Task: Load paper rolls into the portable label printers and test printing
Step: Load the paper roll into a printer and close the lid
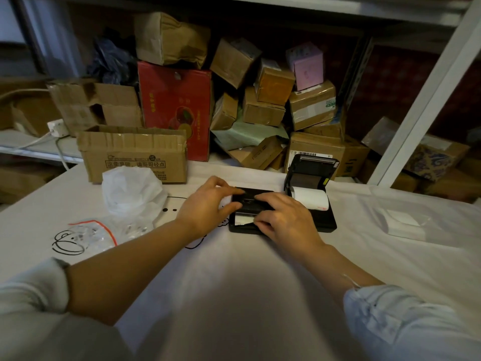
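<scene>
Standing next to this person and the whole back of the shelf is just a heap of cardboard boxes, with a big open carton parked at the far edge of the counter, which has a white sheet over it. Probably where the gear came out of.

On the counter sit two black label printers side by side, touching or close to it. The right printer has its lid flipped up and a white paper roll sitting in the bay, so it looks loaded but not closed yet. The left printer is the one getting worked on: lid down, with a bit of white paper tail poking out the front, which is how you'd want it before a test print.

Left hand is curled over the printer's left end, fingers on the lid, steadying it I guess. Right hand lies on top with fingers bent down over the lid and the paper edge, pressing it shut or holding the tail, can't tell which.

Off to the left there's a crumpled plastic bag, and a small white pack on the right.
</scene>
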`<control>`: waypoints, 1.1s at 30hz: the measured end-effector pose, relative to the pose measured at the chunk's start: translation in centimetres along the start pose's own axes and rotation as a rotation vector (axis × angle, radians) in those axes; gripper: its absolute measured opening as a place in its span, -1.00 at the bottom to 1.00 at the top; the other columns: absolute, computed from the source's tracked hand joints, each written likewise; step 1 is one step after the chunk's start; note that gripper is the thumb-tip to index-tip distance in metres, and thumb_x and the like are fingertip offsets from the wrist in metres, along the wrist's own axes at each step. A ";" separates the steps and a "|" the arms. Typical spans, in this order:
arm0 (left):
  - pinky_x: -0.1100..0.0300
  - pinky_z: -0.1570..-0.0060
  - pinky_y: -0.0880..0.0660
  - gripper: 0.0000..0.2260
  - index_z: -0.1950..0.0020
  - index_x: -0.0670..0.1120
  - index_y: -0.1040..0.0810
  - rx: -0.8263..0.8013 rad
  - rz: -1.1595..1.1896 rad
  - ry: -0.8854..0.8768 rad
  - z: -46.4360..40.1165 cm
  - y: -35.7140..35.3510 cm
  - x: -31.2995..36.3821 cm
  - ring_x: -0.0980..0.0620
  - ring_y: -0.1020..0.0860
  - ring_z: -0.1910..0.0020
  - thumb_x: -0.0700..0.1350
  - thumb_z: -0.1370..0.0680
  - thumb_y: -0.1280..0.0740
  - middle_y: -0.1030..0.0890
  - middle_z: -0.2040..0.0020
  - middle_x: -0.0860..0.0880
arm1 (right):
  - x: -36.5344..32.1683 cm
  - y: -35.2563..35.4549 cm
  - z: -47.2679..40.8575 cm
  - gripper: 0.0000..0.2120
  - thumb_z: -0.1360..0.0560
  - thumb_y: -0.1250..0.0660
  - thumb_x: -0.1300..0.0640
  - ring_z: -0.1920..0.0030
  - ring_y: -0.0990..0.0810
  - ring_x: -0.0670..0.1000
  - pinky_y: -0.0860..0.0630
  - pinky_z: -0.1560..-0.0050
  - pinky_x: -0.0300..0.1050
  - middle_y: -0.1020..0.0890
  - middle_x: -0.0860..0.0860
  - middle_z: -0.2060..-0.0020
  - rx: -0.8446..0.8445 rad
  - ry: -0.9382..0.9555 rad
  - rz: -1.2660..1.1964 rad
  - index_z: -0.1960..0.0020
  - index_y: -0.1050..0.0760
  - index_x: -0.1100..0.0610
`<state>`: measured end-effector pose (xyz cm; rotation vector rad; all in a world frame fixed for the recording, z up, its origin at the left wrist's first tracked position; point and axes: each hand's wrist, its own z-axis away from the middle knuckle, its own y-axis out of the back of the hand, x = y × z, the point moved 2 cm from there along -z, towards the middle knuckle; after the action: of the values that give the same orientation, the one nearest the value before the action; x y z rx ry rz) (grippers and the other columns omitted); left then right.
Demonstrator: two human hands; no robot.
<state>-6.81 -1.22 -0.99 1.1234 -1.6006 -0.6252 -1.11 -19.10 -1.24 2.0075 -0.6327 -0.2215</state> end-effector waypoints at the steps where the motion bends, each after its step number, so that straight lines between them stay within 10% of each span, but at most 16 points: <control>1: 0.16 -0.20 -0.44 -0.66 -0.34 0.14 -0.47 -0.072 0.039 0.024 -0.3 -0.3 -0.1 0.04 -0.45 -0.24 0.06 -0.55 -0.28 -0.40 -0.33 0.03 | 0.0 0.0 0.1 -0.96 -0.35 -0.51 0.09 -0.09 -0.60 0.09 -0.57 0.01 -0.01 -0.63 0.05 -0.09 0.007 0.012 -0.008 0.21 -0.70 0.04; 21: 0.16 -0.28 -0.40 -0.61 -0.37 0.08 -0.45 -0.139 -0.030 -0.056 0.0 -0.8 0.0 0.03 -0.45 -0.27 0.02 -0.54 -0.31 -0.43 -0.36 0.00 | -0.2 -0.3 0.6 -0.83 -0.39 -0.45 -0.06 -0.14 -0.52 0.02 -0.54 0.10 -0.14 -0.56 0.03 -0.13 -0.008 0.054 -0.038 0.14 -0.63 0.03; 28: 0.14 -0.27 -0.44 -0.49 -0.41 0.06 -0.39 -0.157 0.046 0.004 0.2 -1.1 0.0 0.05 -0.48 -0.23 0.01 -0.48 -0.40 -0.42 -0.37 -0.01 | 1.5 -0.6 -0.4 -0.63 -0.60 -0.20 -0.01 -0.22 -0.52 0.02 -0.46 -0.16 -0.13 -0.56 0.05 -0.23 -0.077 -0.785 -0.533 -0.36 -0.43 0.09; 33: 0.06 -0.29 -0.45 -0.46 -0.45 -0.02 -0.35 -0.192 0.259 0.155 0.0 -1.4 0.0 -0.01 -0.50 -0.27 -0.04 -0.49 -0.39 -0.48 -0.35 -0.03 | 2.5 -1.0 -1.5 -0.73 -0.62 -0.15 0.18 -0.17 -0.55 0.15 -0.48 -0.26 0.12 -0.58 0.13 -0.13 -0.201 -1.038 -0.852 -0.23 -0.53 0.18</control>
<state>-6.33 -1.86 -2.16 0.7880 -1.4874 -0.4963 1.96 -18.87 -1.13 1.7447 -0.2765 -1.8217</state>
